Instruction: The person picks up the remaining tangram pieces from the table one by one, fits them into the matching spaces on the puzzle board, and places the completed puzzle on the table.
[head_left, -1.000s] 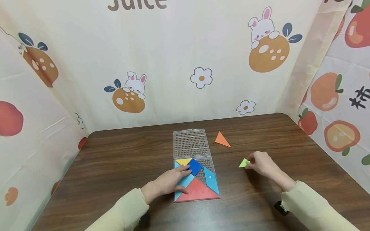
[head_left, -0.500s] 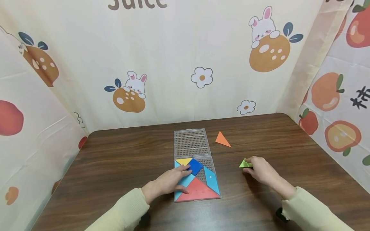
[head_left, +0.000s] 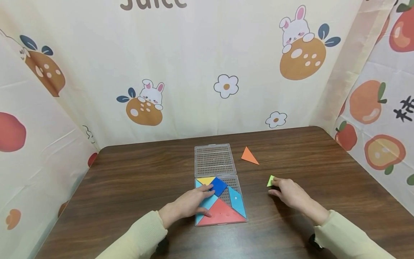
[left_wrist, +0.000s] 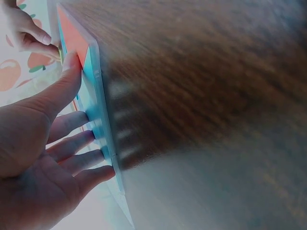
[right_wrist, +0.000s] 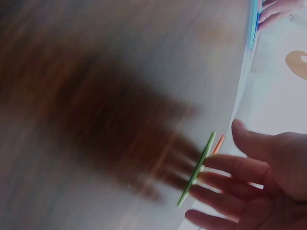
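The left hand (head_left: 188, 204) lies with spread fingers over the pieces in the clear case (head_left: 223, 224), touching the blue square (head_left: 218, 186) and the red triangle (head_left: 221, 213). In the left wrist view, the left hand's (left_wrist: 53, 153) fingertips rest along the case's pieces. On the table to the right, the right hand (head_left: 292, 193) touches a small green triangle (head_left: 270, 181), partly covered by its fingers. The right wrist view shows straight fingers of the right hand (right_wrist: 254, 182) against the green piece (right_wrist: 196, 170), thumb apart from it.
An orange triangle (head_left: 249, 156) lies right of the case's perforated lid (head_left: 215, 160). Yellow (head_left: 205, 180) and light blue pieces sit in the case, with a blue parallelogram (head_left: 237, 202) at its right side. A printed curtain stands behind the table.
The right hand has shifted its fingers over the green triangle, and the thumb has come away from it. The green triangle has turned slightly. The left hand has stayed in place.
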`<state>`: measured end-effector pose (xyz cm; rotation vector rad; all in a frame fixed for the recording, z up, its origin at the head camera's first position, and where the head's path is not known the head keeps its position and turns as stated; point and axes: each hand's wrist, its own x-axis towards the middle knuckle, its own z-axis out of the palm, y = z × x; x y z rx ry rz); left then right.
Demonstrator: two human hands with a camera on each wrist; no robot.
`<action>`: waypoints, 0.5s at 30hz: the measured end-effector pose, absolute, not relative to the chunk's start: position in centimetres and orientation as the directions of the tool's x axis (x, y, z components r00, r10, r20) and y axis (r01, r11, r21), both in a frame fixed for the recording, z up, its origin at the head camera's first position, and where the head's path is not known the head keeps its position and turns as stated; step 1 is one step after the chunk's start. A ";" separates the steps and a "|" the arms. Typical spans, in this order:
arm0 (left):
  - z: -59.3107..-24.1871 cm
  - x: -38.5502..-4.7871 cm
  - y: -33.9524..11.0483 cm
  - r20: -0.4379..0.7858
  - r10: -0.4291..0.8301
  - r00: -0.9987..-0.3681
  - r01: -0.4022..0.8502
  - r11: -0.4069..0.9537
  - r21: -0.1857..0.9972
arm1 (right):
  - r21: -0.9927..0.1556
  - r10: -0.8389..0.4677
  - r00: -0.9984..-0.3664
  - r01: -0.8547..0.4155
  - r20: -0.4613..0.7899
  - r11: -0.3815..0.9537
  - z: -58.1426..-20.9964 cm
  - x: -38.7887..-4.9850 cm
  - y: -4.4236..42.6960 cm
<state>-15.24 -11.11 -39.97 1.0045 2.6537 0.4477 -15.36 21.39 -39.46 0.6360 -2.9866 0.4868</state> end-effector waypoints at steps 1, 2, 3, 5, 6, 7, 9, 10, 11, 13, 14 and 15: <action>-40.0 -15.2 -11.1 -0.140 0.675 -0.725 0.591 0.714 0.376 | -0.295 -0.403 -0.908 -0.419 0.115 0.859 -39.5 -15.4 21.5; -40.0 -15.2 -11.1 -0.141 0.674 -0.725 0.591 0.715 0.375 | -0.297 -0.416 -0.902 -0.431 0.115 0.852 -39.5 -15.5 21.5; -40.0 -15.2 -11.1 -0.142 0.673 -0.726 0.590 0.715 0.374 | -0.303 -0.428 -0.897 -0.441 0.113 0.845 -39.6 -15.5 21.6; -40.0 -15.2 -11.1 -0.139 0.674 -0.726 0.592 0.715 0.373 | -0.314 -0.452 -0.885 -0.462 0.108 0.830 -39.7 -15.7 21.7; -40.0 -15.2 -11.1 -0.138 0.674 -0.725 0.593 0.714 0.372 | -0.318 -0.463 -0.880 -0.472 0.108 0.822 -39.7 -15.8 21.8; -40.0 -15.2 -11.1 -0.136 0.676 -0.725 0.595 0.713 0.372 | -0.323 -0.474 -0.874 -0.482 0.109 0.814 -39.8 -16.0 21.9; -40.0 -15.2 -11.1 -0.133 0.678 -0.723 0.598 0.710 0.372 | -0.330 -0.498 -0.860 -0.506 0.114 0.797 -39.9 -16.2 22.0; -40.0 -15.2 -11.1 -0.132 0.679 -0.722 0.599 0.709 0.371 | -0.334 -0.509 -0.853 -0.516 0.115 0.789 -40.0 -16.3 22.1; -40.0 -15.2 -11.1 -0.132 0.679 -0.722 0.599 0.709 0.371 | -0.337 -0.520 -0.846 -0.527 0.119 0.781 -40.0 -16.4 22.1; -40.0 -15.2 -11.1 -0.134 0.679 -0.722 0.599 0.710 0.371 | -0.343 -0.546 -0.829 -0.551 0.122 0.760 -40.2 -16.7 22.2; -40.0 -15.2 -11.1 -0.135 0.679 -0.722 0.598 0.710 0.371 | -0.346 -0.559 -0.820 -0.563 0.124 0.750 -40.2 -16.8 22.2; -40.0 -15.2 -11.1 -0.135 0.679 -0.722 0.599 0.710 0.370 | -0.350 -0.571 -0.811 -0.575 0.125 0.740 -40.2 -16.9 22.3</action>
